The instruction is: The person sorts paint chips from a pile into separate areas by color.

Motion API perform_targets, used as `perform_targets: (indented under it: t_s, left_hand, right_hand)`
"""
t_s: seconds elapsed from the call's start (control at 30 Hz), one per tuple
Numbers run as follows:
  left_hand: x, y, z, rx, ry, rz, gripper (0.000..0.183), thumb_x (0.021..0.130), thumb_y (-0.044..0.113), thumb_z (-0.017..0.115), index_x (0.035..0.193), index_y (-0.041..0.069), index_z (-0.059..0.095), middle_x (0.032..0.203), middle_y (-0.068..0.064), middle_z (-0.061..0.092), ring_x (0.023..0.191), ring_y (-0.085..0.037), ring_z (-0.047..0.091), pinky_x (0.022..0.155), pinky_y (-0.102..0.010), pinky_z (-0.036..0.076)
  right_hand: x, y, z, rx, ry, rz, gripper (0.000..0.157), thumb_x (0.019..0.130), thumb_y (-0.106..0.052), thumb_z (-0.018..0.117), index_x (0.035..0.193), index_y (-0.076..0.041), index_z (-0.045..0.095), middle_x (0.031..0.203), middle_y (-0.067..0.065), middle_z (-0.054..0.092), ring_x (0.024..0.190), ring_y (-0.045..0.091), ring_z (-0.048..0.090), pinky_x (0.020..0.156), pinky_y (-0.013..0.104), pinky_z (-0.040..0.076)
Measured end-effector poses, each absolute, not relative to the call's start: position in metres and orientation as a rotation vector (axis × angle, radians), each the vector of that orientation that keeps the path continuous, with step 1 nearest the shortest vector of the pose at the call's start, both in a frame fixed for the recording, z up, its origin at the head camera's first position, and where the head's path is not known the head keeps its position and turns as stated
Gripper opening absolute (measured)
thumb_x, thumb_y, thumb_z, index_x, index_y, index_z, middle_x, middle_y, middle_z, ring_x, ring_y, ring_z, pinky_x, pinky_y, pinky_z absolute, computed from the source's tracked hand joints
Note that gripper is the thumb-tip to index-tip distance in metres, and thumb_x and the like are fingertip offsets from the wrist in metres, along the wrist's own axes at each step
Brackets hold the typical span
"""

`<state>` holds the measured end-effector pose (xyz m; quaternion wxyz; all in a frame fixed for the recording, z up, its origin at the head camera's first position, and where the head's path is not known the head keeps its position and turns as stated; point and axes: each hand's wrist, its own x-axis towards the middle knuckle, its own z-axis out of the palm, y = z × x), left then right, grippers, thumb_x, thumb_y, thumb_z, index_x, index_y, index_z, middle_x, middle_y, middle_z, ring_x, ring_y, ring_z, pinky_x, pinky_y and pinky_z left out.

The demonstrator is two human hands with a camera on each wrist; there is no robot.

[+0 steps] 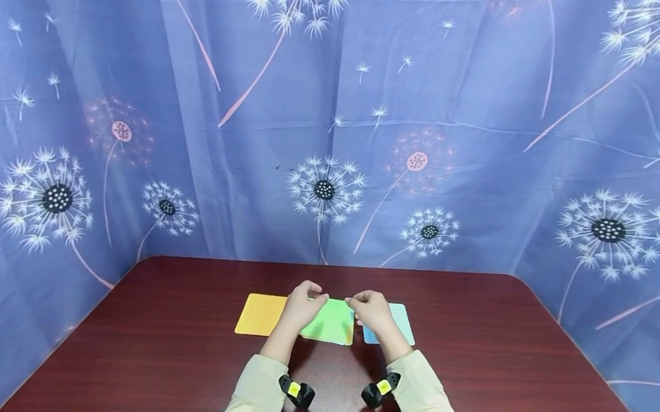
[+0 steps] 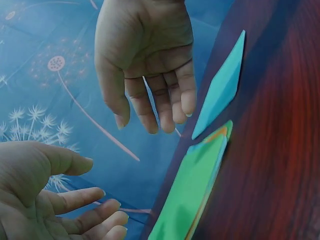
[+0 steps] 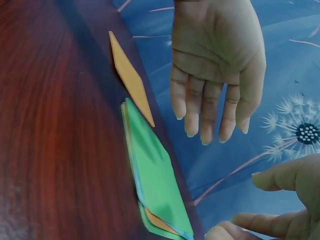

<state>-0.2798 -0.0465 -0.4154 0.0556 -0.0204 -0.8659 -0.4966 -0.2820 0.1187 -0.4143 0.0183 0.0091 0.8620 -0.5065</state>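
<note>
A stack of thin, flat rectangular pieces with rounded corners lies on the table, with a green piece (image 1: 329, 321) on top. Orange and blue edges (image 3: 159, 223) show beneath the green. To its left lies a yellow-orange piece (image 1: 259, 314), partly hidden by my left arm; to its right, a light-blue piece (image 1: 404, 320), partly covered by my right arm. Above the stack's left side hovers my left hand (image 1: 302, 307), fingers loosely bent and empty. My right hand (image 1: 372, 309) hovers over the gap between the stack and light-blue piece, also holding nothing. Both wrist views show the hands apart from the pieces.
The pieces lie on a dark red wooden table (image 1: 160, 346) with rounded far corners. Behind and beside it hangs a blue curtain (image 1: 241, 183) printed with dandelions. Small black devices with yellow squares sit at both wrists.
</note>
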Motion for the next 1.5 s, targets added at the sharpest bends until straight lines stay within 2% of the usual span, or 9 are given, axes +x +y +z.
perform_targets:
  t_s: [0.1,0.43,0.77,1.1,1.5]
  left_hand:
    - [-0.281,-0.048,-0.416,-0.052,-2.638,-1.478,0.028,0.089,0.019,0.063,0.107,-0.002,0.061,0.103,-0.016,0.065,0.094,-0.032,0.062,0.076,-0.042,0.05]
    - [-0.283,-0.054,-0.419,-0.056,-2.697,-1.394,0.03,0.089,0.017,0.062,0.109,-0.005,0.06,0.107,-0.023,0.062,0.102,-0.037,0.057,0.085,-0.049,0.048]
    - [-0.284,-0.052,-0.431,0.039,-2.76,-1.36,0.038,0.088,0.021,0.065,0.114,-0.006,0.058,0.116,-0.024,0.061,0.108,-0.039,0.057,0.088,-0.049,0.048]
    - [-0.284,-0.053,-0.429,0.047,-2.781,-1.362,0.044,0.088,0.021,0.064,0.118,-0.009,0.055,0.118,-0.026,0.059,0.112,-0.041,0.055,0.091,-0.05,0.046]
    - [-0.283,-0.051,-0.427,0.057,-2.797,-1.418,0.045,0.09,0.021,0.062,0.121,-0.01,0.053,0.12,-0.028,0.057,0.113,-0.042,0.054,0.092,-0.051,0.046]
  right_hand:
    - [-0.283,0.117,-0.416,0.025,2.636,-1.604,0.031,0.092,-0.019,0.06,0.107,0.008,0.061,0.099,0.017,0.064,0.076,0.023,0.061,0.07,0.036,0.056]
    - [-0.284,0.116,-0.417,0.058,2.517,-1.705,0.03,0.092,-0.017,0.059,0.108,0.009,0.059,0.096,0.017,0.062,0.078,0.024,0.06,0.07,0.033,0.056]
    - [-0.281,0.116,-0.421,0.046,2.437,-1.736,0.035,0.093,-0.016,0.058,0.112,0.012,0.056,0.102,0.023,0.061,0.08,0.025,0.063,0.072,0.035,0.057]
    - [-0.28,0.115,-0.422,0.059,2.39,-1.746,0.039,0.094,-0.017,0.057,0.117,0.013,0.053,0.104,0.018,0.056,0.078,0.019,0.057,0.067,0.033,0.057]
    - [-0.283,0.121,-0.426,0.093,2.335,-1.855,0.037,0.093,-0.015,0.055,0.118,0.013,0.052,0.108,0.027,0.058,0.087,0.026,0.061,0.073,0.034,0.055]
